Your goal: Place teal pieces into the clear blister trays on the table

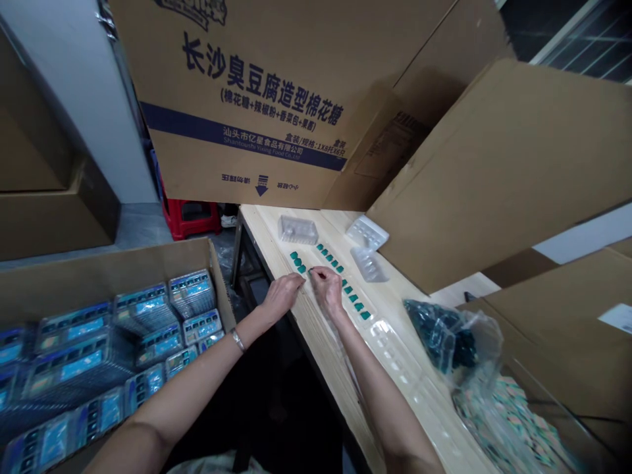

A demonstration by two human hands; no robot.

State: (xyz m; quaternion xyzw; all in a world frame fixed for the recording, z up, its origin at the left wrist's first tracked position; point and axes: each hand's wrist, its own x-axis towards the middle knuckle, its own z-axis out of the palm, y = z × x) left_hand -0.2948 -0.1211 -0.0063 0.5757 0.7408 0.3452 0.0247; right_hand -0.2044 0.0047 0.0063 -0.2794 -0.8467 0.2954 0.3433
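My right hand [326,288] is closed in a pinch over the near edge of the table, with a bit of dark green at its fingertips that looks like a small green piece. Beside it, my left hand [282,297] is closed too, fingertips together at the table's edge; what they hold, if anything, is hidden. Just beyond the hands lies a short group of green pieces [297,263]. A longer row of green pieces [330,258] sits in clear plastic trays and continues past my right wrist. Nearer me lies a clear moulded tray [390,342] without green pieces.
A clear plastic box [298,230] and white trays [368,232] stand at the table's far end. Plastic bags of dark teal pieces [439,332] and printed packets [513,415] lie right. Blister packs [141,307] fill a carton at left. Large cartons [237,178] rise behind.
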